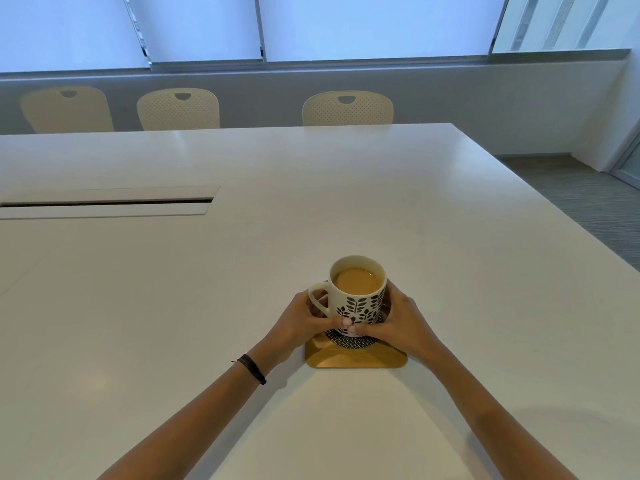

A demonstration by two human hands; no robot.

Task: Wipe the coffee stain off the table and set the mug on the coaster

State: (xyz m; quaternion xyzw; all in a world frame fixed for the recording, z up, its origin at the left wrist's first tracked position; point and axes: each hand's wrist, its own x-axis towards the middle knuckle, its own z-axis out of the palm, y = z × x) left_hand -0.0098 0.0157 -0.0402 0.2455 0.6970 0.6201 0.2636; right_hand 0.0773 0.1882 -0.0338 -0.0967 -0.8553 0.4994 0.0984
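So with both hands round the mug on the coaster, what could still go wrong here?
The mug is nearly full of coffee, so a jerky release by the left hand or right hand could slop it over the rim. It also seems to sit toward the far side of the coaster, so it might rest unevenly.

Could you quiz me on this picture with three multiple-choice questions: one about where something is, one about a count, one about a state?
1. Where is the mug?
A. on the coaster
B. on a chair
C. on the floor

2. How many chairs stand behind the table?
A. one
B. three
C. six

3. How is the mug?
A. empty
B. tipped over
C. upright, holding milky coffee

Answers: 1 A, its base meets the coaster's woven centre. 2 B, three chair backs show. 3 C, the left hand and right hand cup it upright.
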